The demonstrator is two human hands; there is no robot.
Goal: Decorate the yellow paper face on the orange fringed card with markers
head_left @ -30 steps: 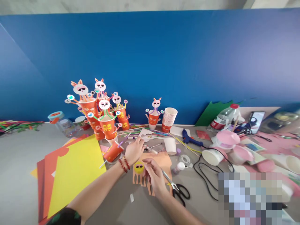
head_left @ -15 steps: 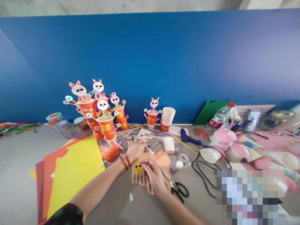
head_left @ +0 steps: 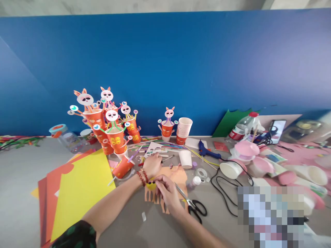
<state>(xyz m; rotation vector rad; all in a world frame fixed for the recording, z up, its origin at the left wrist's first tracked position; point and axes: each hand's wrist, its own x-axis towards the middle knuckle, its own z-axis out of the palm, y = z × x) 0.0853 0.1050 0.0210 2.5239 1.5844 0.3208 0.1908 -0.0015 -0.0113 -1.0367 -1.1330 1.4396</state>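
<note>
My left hand (head_left: 152,164), with red bead bracelets at the wrist, is curled shut on a thin pale stick (head_left: 167,158) that pokes out to its right. It rests at the far edge of an orange paper cut-out (head_left: 178,174) with fringe-like legs. My right hand (head_left: 168,193) lies on that cut-out, thumb and forefinger pinched together right beside a yellow round face (head_left: 150,186) stuck on it. What the pinch holds is too small to see. Black-handled scissors (head_left: 196,206) lie just right of my right hand.
Yellow and orange card sheets (head_left: 77,189) lie at the left. Orange cups with bunny figures (head_left: 113,132), a cup stack (head_left: 184,129), a white cup (head_left: 185,158), a blue glue gun (head_left: 204,150) with black cable (head_left: 224,187), a bottle (head_left: 244,127) and pink paper bowls (head_left: 248,151) crowd the back and right.
My left hand has drawn slightly back toward me with the stick. My right hand stays pinched by the yellow face. The view has shifted a little.
</note>
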